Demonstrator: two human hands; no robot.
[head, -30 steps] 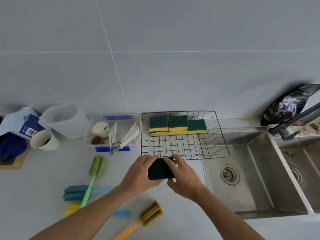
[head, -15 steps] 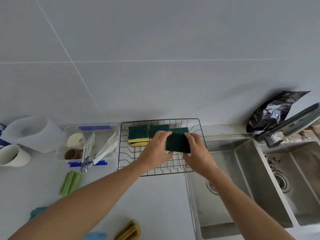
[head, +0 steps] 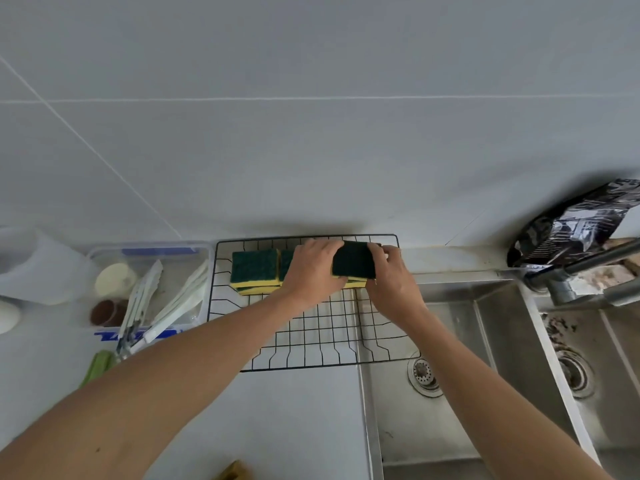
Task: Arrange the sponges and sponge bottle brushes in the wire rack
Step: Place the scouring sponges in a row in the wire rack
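Observation:
A black wire rack (head: 311, 341) stands on the counter against the wall. Green-topped yellow sponges (head: 254, 270) are stacked in a row along its back. My left hand (head: 311, 268) and my right hand (head: 391, 275) both hold one dark green sponge (head: 355, 259) from either side, on top of the rightmost stack at the back right of the rack. A green sponge bottle brush (head: 98, 367) shows partly at the left, behind my forearm. The tip of a mustard brush (head: 235, 471) peeks in at the bottom edge.
A clear plastic box (head: 149, 285) with white utensils and small cups stands left of the rack. A white jug (head: 38, 271) is at the far left. A double steel sink (head: 485, 358) with a faucet (head: 581, 271) lies to the right, with a black foil bag (head: 575, 226) behind it.
Both hands have carried the dark sponge from the counter's front, over the rack, to the back right stack. The view has shifted forward and right, so the brushes on the counter are mostly out of frame.

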